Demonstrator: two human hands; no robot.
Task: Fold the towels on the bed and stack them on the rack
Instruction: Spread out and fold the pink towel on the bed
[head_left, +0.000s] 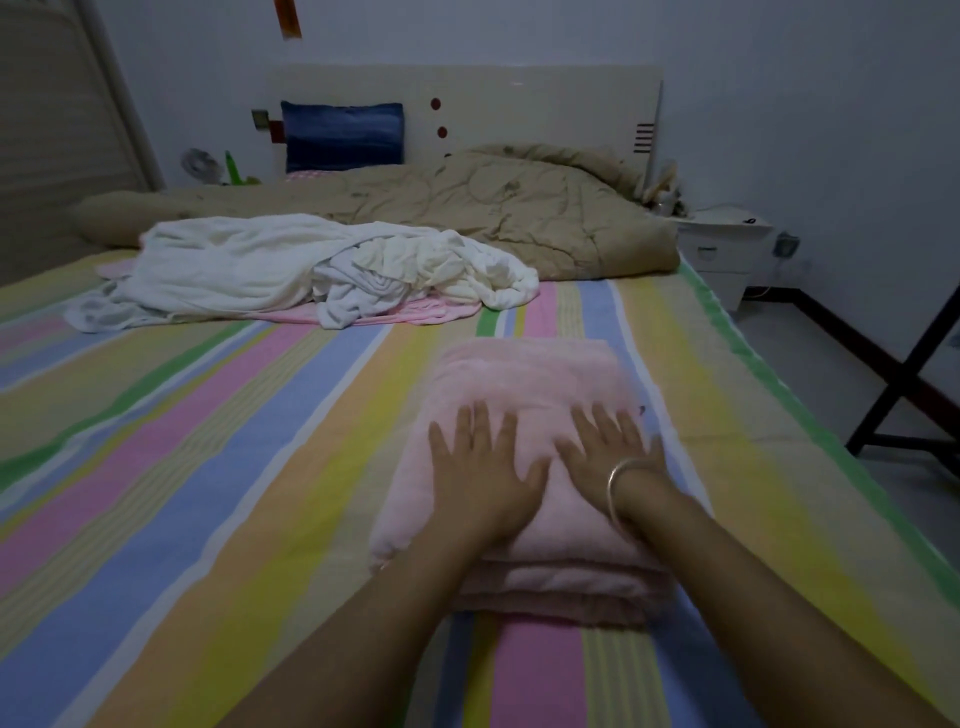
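Across the middle of the frame the bed (208, 467) spreads out under its striped sheet, with a beige quilt (519, 208) bunched along the headboard end. In front of the quilt, in the upper left, lies a heap of unfolded white towels (260, 265), and a flat pink towel (415, 312) shows beneath its edge.

The folded pink towel (530, 374) sits lower right of centre, near the bed's right side. Its long axis runs from the bottom of the frame up toward the headboard, roughly along the stripes, and its stacked layers face the camera at the near end.

The left hand (483, 473) and the right hand (602, 452) lie side by side on the near half of it. The fingers (480, 423) are straight and spread, pressing flat and grasping nothing. A bangle (621, 475) circles the right wrist.

At the right edge stands a dark frame (901, 384); whether it is the rack I cannot tell.

The fold looks finished, so lifting is probably next. The bundle is thick and soft, and if it is picked up by the top layers alone the lower ones could sag open and undo the fold. It is also close to the mattress edge, so a careless sideways slide might tip it to the floor.
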